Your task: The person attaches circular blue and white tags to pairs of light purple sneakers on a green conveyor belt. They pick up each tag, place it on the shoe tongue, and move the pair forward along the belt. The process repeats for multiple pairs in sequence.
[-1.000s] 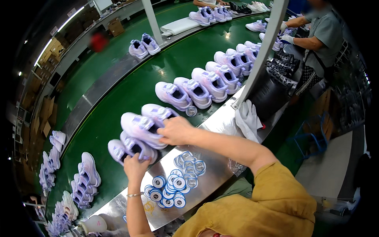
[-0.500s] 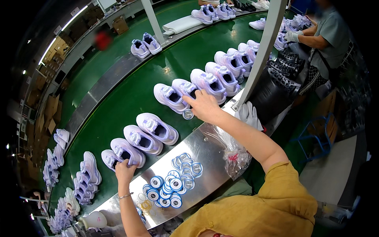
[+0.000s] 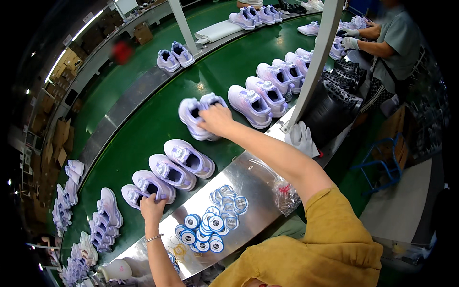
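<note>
Conveyor, head view: We work at a curved green conveyor (image 3: 143, 126) in a workshop; a bare-metal counter (image 3: 241, 173) runs along its near side.
Right hand: Our right hand (image 3: 216, 119) grips the held pair (image 3: 191, 125) of shoes by the collar openings, over the conveyor. Blur prevents us from telling whether the soles touch the belt surface.
Left hand: Our left hand (image 3: 153, 209) has its fingers at the heel collars of the leftmost pair (image 3: 144, 179). We cannot tell whether it is closed on them.
Collar grip: In our judgement, both collars should be taken together, with firm but light pressure, so that the padding is not creased.
Toe alignment: We should keep the two toes parallel and the soles level, clear of the middle pair (image 3: 173, 149) and the row of shoes (image 3: 241, 105) on the right.
Shoe finish: Uppers are pale white with lilac trim; linings are dark, soles thick and light. A pale, rounded piece sits over each tongue on the sharper, standing shoes.
Counter stock: We have blue-rimmed discs (image 3: 216, 224) in overlapping piles, yellow bands (image 3: 180, 250) beside them and a clear plastic bag (image 3: 288, 201) to the right.
</note>
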`<state>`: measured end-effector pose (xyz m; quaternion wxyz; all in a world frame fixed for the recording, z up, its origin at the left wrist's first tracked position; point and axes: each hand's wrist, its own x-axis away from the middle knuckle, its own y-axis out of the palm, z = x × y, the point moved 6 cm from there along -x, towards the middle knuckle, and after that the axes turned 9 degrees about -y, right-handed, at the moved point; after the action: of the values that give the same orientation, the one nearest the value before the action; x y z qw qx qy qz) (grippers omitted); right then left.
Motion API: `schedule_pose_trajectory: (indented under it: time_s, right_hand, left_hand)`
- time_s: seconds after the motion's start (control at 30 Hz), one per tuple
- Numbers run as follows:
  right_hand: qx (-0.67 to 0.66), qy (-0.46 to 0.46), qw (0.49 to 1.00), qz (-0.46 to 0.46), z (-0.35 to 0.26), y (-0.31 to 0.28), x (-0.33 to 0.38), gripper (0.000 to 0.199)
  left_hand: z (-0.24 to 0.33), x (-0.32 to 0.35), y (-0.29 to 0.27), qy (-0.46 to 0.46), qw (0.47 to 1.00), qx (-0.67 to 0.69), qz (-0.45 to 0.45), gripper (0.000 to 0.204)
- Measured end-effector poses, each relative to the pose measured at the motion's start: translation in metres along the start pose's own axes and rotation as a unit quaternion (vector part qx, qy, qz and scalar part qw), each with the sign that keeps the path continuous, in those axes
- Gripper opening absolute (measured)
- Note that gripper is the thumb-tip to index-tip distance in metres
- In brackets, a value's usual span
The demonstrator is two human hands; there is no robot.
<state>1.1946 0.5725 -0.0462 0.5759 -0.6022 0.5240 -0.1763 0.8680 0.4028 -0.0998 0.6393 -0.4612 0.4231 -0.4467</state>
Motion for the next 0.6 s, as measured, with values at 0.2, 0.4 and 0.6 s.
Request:
schedule_pose_trajectory:
  time_s: [0.2, 0.4, 0.6]
  right_hand:
    - [-0.090, -0.163, 0.981, 0.055, -0.176, -0.024, -0.063, 0.028]
    - [-0.035, -0.210, 0.973, -0.085, -0.313, 0.052, -0.059, 0.016]
    - [-0.021, -0.152, 0.933, -0.326, -0.287, 0.143, -0.022, 0.031]
  left_hand:
    - [0.061, -0.013, 0.014, 0.071, 0.997, 0.030, -0.001, 0.034]
    - [0.189, -0.034, 0.030, 0.110, 0.993, 0.003, -0.037, 0.030]
    - [0.216, -0.024, 0.045, 0.197, 0.976, 0.041, 0.084, 0.036]
